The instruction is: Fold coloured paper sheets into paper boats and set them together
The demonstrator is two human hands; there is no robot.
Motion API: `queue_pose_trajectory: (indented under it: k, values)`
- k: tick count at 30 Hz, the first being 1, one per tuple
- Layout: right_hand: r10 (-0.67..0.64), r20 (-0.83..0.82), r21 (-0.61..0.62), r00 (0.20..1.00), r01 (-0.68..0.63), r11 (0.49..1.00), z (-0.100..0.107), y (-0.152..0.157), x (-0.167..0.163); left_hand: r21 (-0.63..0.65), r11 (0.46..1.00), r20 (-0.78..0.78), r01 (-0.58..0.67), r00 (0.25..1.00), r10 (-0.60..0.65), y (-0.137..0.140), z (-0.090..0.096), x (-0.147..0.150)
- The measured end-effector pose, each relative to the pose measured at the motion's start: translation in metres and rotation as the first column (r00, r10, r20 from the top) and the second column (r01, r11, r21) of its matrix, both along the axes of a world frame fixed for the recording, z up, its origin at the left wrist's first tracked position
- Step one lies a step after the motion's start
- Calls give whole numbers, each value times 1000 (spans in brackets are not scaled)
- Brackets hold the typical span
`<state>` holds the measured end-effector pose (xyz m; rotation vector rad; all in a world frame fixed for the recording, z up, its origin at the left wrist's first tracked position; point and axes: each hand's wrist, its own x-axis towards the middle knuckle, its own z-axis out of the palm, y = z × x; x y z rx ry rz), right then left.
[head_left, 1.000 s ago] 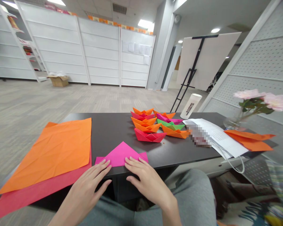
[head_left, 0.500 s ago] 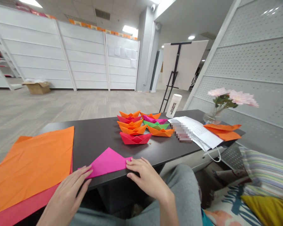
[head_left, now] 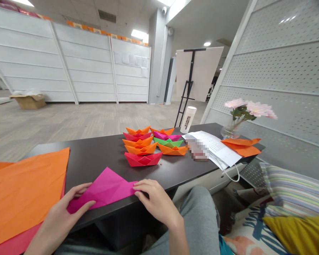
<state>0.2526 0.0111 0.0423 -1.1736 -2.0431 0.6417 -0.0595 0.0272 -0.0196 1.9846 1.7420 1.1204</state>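
Note:
A folded sheet of magenta paper (head_left: 106, 189), peaked at the top with a long lower edge, lies at the front edge of the dark table. My left hand (head_left: 65, 205) grips its left end, thumb on the near face and fingers behind. At the paper's right tip, my right hand (head_left: 155, 198) pinches the corner with fingertips over it and thumb below. Behind the paper stand several folded paper boats in two columns, with a red boat (head_left: 143, 159) nearest and a green boat (head_left: 168, 142) in the right column.
Large orange paper (head_left: 29, 194) over red paper (head_left: 18, 239) covers the table's left end. Rightward are printed sheets (head_left: 206, 140), a white bottle (head_left: 188, 119), folded orange paper (head_left: 241, 147) and a vase of pink flowers (head_left: 232, 129). Cushions (head_left: 295, 191) lie at lower right.
My left hand has gone from lying flat on the paper's left end to gripping it between thumb and fingers, tilting that end up. The whole view has shifted slightly.

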Motion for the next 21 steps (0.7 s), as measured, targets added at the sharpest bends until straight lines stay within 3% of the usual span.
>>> queue_pose_trajectory:
  k: [8, 15, 21]
  values:
    - [-196, -234, -19, 952, 197, 980, -20, 14, -4, -24, 998, 115, 50, 992, -46, -9, 14, 8]
    - [-132, -196, -136, 972, 107, 985, -25, 15, -4, -94, 988, 171, 120, 980, -102, -18, 32, 18]
    - [-93, -119, -130, 989, 77, 989, -20, 10, -7, -102, 986, 182, 135, 977, -115, -19, 33, 17]
